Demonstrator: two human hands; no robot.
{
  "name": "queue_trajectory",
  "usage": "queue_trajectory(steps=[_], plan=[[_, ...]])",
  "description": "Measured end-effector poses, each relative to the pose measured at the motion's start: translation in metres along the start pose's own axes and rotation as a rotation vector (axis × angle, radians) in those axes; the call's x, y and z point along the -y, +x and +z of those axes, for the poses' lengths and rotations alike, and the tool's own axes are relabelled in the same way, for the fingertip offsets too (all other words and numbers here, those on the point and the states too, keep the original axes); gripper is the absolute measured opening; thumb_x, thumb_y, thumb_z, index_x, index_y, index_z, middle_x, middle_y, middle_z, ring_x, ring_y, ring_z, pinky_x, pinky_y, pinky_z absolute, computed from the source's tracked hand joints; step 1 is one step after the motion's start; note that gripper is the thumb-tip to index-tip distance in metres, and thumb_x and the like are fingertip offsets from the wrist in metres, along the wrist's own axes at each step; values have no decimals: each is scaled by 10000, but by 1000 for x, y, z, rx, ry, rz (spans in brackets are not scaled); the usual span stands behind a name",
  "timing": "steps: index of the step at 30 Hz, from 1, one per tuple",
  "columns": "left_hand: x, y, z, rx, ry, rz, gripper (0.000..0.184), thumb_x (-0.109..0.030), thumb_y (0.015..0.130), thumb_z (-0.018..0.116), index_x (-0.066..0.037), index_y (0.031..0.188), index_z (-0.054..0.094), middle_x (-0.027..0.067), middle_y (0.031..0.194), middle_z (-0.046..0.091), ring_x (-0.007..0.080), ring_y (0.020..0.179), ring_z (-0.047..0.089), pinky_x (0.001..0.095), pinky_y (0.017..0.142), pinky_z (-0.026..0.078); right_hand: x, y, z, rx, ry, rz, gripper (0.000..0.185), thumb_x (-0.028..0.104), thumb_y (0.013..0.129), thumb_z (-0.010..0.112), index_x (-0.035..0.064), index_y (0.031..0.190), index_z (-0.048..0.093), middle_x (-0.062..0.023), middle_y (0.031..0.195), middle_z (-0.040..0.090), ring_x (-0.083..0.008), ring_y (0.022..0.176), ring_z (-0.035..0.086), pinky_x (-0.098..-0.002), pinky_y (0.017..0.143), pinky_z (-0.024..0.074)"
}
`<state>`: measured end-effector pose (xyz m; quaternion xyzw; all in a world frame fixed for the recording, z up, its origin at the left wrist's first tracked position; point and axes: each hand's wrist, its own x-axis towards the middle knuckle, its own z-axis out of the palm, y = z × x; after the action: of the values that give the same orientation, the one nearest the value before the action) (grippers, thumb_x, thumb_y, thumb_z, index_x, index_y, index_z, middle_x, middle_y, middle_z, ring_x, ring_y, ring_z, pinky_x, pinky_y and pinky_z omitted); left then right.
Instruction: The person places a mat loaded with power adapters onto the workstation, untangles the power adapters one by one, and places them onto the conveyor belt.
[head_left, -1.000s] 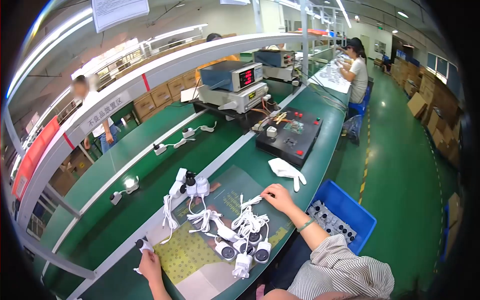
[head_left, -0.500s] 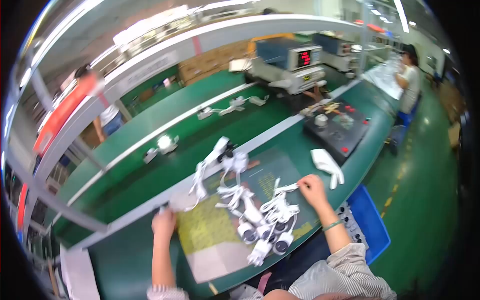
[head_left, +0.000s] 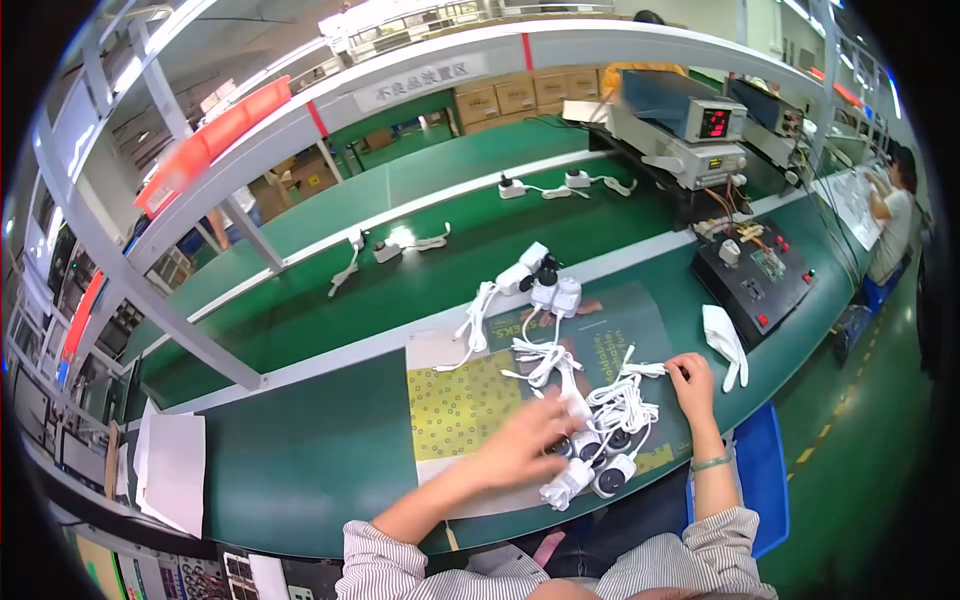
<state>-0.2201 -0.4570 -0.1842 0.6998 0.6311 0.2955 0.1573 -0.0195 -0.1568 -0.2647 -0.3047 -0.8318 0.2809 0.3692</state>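
Observation:
My left hand [head_left: 525, 437], smeared by motion, hovers with fingers apart at the left edge of a pile of white adapters with bundled cables [head_left: 622, 405]; nothing shows in it. My right hand [head_left: 690, 378] is closed in a pinch at the end of a white cable [head_left: 645, 369] on the pile's right side. Round dark faces show on several adapters [head_left: 612, 478] near the bench edge. More white adapters, one with a black part [head_left: 545, 272], lie behind the pile. Under them is a printed sheet [head_left: 462, 410].
A white glove [head_left: 724, 345] lies right of my right hand, before a black test box [head_left: 755, 280]. Stacked instruments [head_left: 690, 150] stand behind. Adapters with cables [head_left: 400, 243] lie on the green belt. A blue bin [head_left: 762, 480] is below right. A person [head_left: 893, 220] sits far right.
The view has turned left. My left hand has let go of the white adapter it held and come right to the pile. An extra adapter with cable lies on the belt. My right hand stays at the cable.

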Motion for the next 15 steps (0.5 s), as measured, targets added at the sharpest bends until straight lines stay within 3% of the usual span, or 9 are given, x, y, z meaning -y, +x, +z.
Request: queue_trajectory(steps=[2,3,6,7,11,13,15], plan=[[-14,2,26,144,-19,232,565,-398,892,639,-160,1390,515,137,1512,372,392,1371,351,513,1125,270,-2,-1,-1,-9,-18,-15,92,125,822,687,35,806,687,-102,853,644,-286,850,591,-378,751,468],[-19,0,32,71,40,270,461,-401,931,580,-202,1346,570,106,1507,389,352,1318,404,495,1100,296,-2,-2,0,-12,-15,-18,97,129,824,686,34,808,687,-103,852,643,-287,852,591,-379,755,468],[-12,-1,35,116,-20,203,384,-386,950,547,-234,1294,627,97,1470,442,312,1262,457,475,1066,330,0,-3,0,-19,-48,-64,99,140,834,675,44,827,696,-110,878,654,-296,872,594,-386,782,464],[-3,-3,41,93,-43,184,306,-328,956,554,-282,1240,657,61,1396,516,275,1231,498,457,1078,324,-5,-3,2,-8,-33,-31,99,143,828,679,46,821,698,-113,876,661,-303,877,599,-395,773,471],[-7,-3,32,28,118,195,330,-306,918,596,-362,1236,663,36,1274,600,232,1152,552,431,1016,376,-10,-4,7,-20,-56,-42,112,165,813,674,57,823,703,-117,891,678,-301,895,620,-402,786,496],[-4,-6,31,10,148,161,362,-302,875,637,-345,1232,673,30,1214,634,221,1089,586,429,972,400,-15,-3,5,-1,-79,-135,134,217,838,675,90,839,716,-88,923,676,-289,921,616,-405,835,477],[-3,-6,30,-12,129,190,367,-292,851,651,-307,1217,683,31,1182,648,231,1067,598,418,940,418,-9,-7,4,-34,-83,-54,154,243,860,677,94,851,716,-65,925,675,-270,955,606,-390,858,478]])
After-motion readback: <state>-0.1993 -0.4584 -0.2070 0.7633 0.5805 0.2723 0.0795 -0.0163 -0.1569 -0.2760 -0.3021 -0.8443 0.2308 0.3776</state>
